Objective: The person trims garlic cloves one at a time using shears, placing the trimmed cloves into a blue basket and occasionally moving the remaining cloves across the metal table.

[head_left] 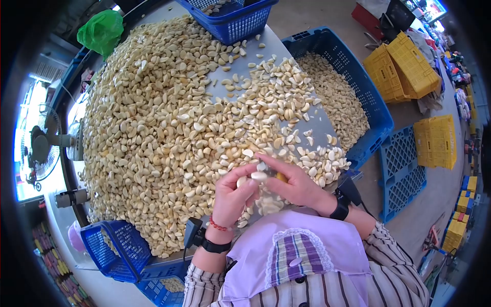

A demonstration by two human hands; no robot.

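A broad heap of pale, flat, curved kernels [158,117] covers the grey metal table [312,128] in front of me. My left hand [233,193] is closed at the heap's near edge, pinching one whitish kernel [259,176] between thumb and fingers. Close against it, my right hand [300,185] has its fingers curled round a small tool with a yellow part [281,177]. Its working end is blurred and mostly hidden, so its exact kind does not show. Loose kernels lie just below and to the right of both hands.
A large blue crate [376,115] full of kernels stands right of the table. Blue baskets sit at the back [235,25] and front left [115,250]. A green plastic bag [101,33] and a fan [43,140] are on the left. Yellow crates [434,140] stand farther right.
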